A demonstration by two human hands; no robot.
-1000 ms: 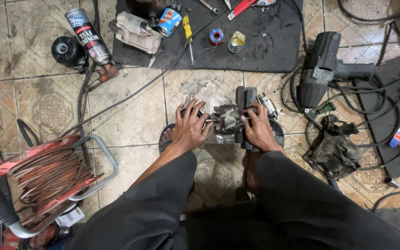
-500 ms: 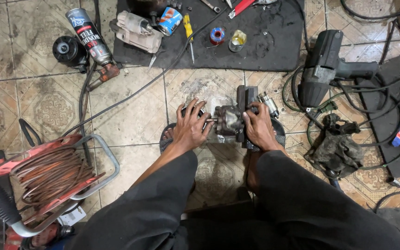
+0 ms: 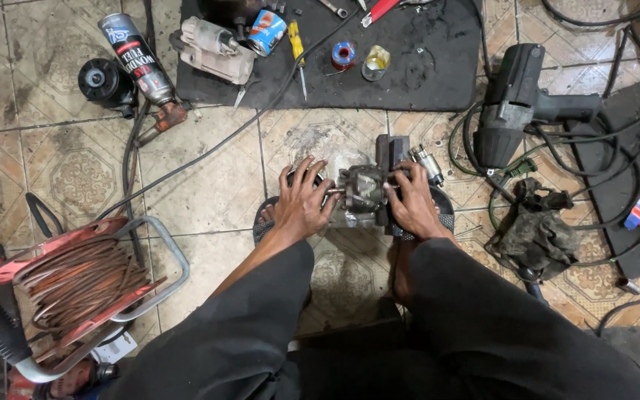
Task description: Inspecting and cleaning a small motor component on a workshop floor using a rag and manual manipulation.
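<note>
Looking down from the head view, two hands work on one greasy metal motor part (image 3: 364,194) that rests on the tiled floor (image 3: 216,185) between the person's knees; the left hand (image 3: 301,201) lies with fingers spread and half curled against the part's left end, touching it rather than closing round it; the right hand (image 3: 412,204) has its fingers wrapped over the right side of the part, gripping it; the part is blocky and dull grey, with a short shaft poking left; one dark rubber mat (image 3: 335,67) lies beyond, carrying one yellow-handled screwdriver (image 3: 297,44), one blue tape roll (image 3: 344,54), one small can (image 3: 267,32) and one pale motor housing (image 3: 212,48); one spray can (image 3: 136,59) lies on the tiles beside the mat; one black power drill (image 3: 516,104) sits to the right among tangled cables; one crumpled dark rag (image 3: 535,230) lies near it; one red cable reel (image 3: 75,285) wound with brownish cord stands at the left; compared with half a second ago, both hands sit in nearly the same places on the part.
</note>
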